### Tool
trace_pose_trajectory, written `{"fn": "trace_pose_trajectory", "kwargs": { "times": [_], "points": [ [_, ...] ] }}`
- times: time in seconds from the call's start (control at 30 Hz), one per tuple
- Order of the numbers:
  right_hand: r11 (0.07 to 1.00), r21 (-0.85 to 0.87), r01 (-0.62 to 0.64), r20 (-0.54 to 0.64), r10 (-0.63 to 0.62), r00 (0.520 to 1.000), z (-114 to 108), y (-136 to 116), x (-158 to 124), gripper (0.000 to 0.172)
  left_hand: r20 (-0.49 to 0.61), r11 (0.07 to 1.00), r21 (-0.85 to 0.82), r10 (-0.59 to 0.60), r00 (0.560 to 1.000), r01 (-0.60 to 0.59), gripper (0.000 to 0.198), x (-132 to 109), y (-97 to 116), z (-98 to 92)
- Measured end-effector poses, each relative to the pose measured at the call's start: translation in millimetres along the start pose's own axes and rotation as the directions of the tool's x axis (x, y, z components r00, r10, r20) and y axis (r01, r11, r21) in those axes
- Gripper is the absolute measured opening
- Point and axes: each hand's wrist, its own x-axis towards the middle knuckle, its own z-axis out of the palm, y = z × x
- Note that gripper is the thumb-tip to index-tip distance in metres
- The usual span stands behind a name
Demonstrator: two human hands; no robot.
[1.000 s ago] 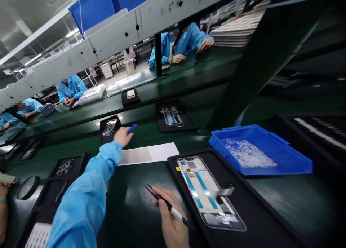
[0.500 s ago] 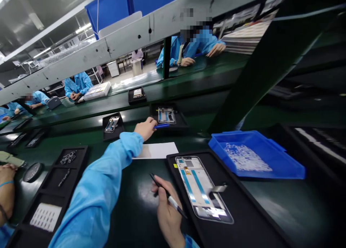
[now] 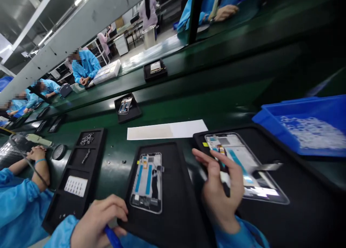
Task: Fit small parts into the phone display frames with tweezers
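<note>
At the near edge of the green bench (image 3: 216, 107), the left hand (image 3: 98, 219) is curled round a blue pen (image 3: 112, 237), thumb touching the corner of the middle tray (image 3: 173, 219). One phone frame (image 3: 148, 181) lies flat in that tray, insides exposed, no tool on it. The right hand (image 3: 223, 190), fingers bent, pinches a slim tool (image 3: 224, 177), mostly hidden, over a second phone frame (image 3: 243, 161) in the right tray (image 3: 297, 190). Judgement: both frames lie open, work on them unfinished.

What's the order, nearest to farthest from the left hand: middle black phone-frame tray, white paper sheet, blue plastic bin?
1. Middle black tray, touching the left hand.
2. White paper sheet, beyond the tray.
3. Blue plastic bin, far right.
</note>
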Motion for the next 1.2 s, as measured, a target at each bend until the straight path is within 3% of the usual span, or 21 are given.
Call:
{"fn": "trace_pose_trajectory", "kwargs": {
  "times": [0.1,0.17,0.23,0.33,0.4,0.5,0.57,0.63,0.7,0.8,0.9,0.97,1.07,1.2],
  "points": [
    [0.997,-0.063,0.04,0.118,-0.032,0.993,1,3,7,0.028,0.053,0.998,0.038,0.05,0.997,-0.052,0.012,-5,-9,39.6],
    [0.993,-0.112,0.041,0.25,-0.012,0.968,3,9,7,0.029,0.091,0.996,0.086,0.029,0.995,-0.037,0.027,7,-18,45.3],
    [0.984,-0.173,0.048,0.393,0.025,0.919,6,17,4,0.032,0.051,0.994,0.11,-0.026,0.998,0.02,0.048,32,-30,32.8],
    [0.953,-0.268,0.139,0.513,0.019,0.858,11,30,-1,0.038,-0.138,0.962,0.212,-0.144,0.98,0.171,0.042,97,-56,-3.1],
    [0.932,-0.294,0.21,0.524,-0.026,0.852,13,38,-2,0.043,-0.202,0.871,0.343,-0.297,0.933,0.352,0.039,151,-75,-24.9],
    [0.918,-0.304,0.256,0.519,-0.066,0.852,12,46,-1,0.051,-0.248,0.803,0.378,-0.391,0.886,0.46,0.036,226,-104,-45.4],
    [0.915,-0.303,0.265,0.517,-0.075,0.853,11,49,1,0.054,-0.261,0.755,0.394,-0.455,0.851,0.525,0.039,257,-121,-55.0],
    [0.914,-0.303,0.268,0.515,-0.079,0.853,10,50,3,0.056,-0.277,0.706,0.411,-0.506,0.817,0.577,0.042,268,-131,-63.9],
    [0.913,-0.308,0.266,0.508,-0.079,0.858,11,50,5,0.057,-0.281,0.68,0.432,-0.523,0.805,0.593,0.043,261,-133,-70.2],
    [0.906,-0.34,0.254,0.5,-0.055,0.864,14,49,8,0.06,-0.219,0.698,0.472,-0.499,0.838,0.539,0.037,225,-119,-67.2],
    [0.891,-0.373,0.256,0.517,-0.029,0.855,16,47,11,0.061,-0.071,0.765,0.498,-0.434,0.898,0.409,0.027,174,-96,-46.3],
    [0.884,-0.38,0.272,0.532,-0.032,0.846,16,47,12,0.062,-0.022,0.795,0.488,-0.402,0.915,0.361,0.027,144,-84,-26.8],
    [0.873,-0.379,0.305,0.544,-0.056,0.837,15,47,11,0.063,-0.068,0.771,0.496,-0.425,0.903,0.4,0.032,117,-81,0.8],
    [0.868,-0.38,0.32,0.553,-0.064,0.831,15,46,9,0.061,-0.128,0.786,0.454,-0.408,0.904,0.419,0.024,110,-92,21.0]
  ]
}}
